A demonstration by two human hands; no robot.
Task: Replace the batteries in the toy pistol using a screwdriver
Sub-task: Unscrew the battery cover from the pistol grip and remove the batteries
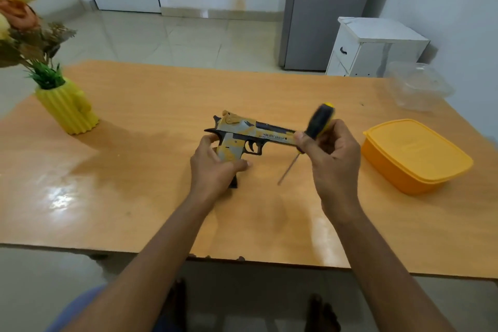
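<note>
— What does the yellow-and-grey camouflage plastic toy pistol look like?
— Black trigger, black hammer spur, dark lettering along the slide. It sits upright near the table's middle, barrel pointing toward 3 o'clock, grip toward 6 o'clock, hammer end at 9 o'clock. Whether its black base touches the tabletop I cannot tell.
— And the screwdriver with the black-and-yellow handle and thin metal shaft?
— At 3 o'clock of the pistol, just beside the muzzle end. It is tilted: the handle, blurred, rises toward 1 o'clock, the shaft slants down toward 7 o'clock, tip near the tabletop.
</note>
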